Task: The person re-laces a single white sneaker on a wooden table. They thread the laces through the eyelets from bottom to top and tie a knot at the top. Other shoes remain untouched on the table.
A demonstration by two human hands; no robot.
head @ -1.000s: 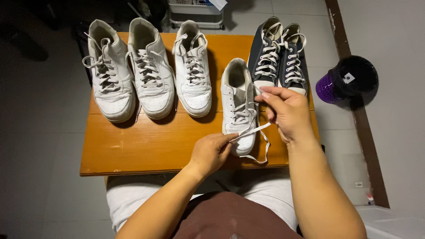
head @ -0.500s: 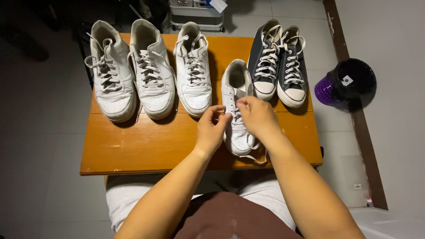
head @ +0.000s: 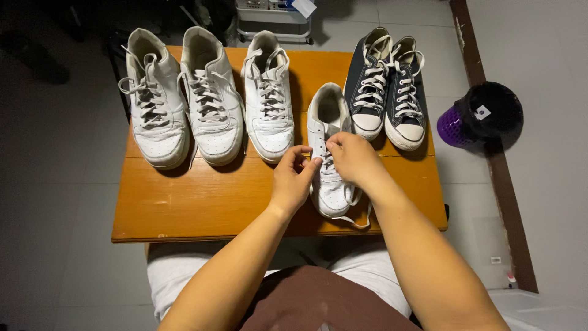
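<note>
A: What is seen, from nine o'clock across?

B: Three white sneakers [head: 208, 98] are lined up on the counter [head: 184, 202]. At centre, the small white sneaker [head: 331, 184] is worked: its lace [head: 358, 208] is pinched by the closed left hand [head: 293, 181] and right hand [head: 354, 159].

A: And at three o'clock?

B: Dark sneakers [head: 386, 92] are stood. The slack lace hanging over the edge could be snagged and the sneaker tipped off.

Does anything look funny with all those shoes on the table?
One small white sneaker sits nearer the table edge than the row of other shoes, and a loose lace end dangles over that edge. Both hands, left and right, are at its laces.
</note>
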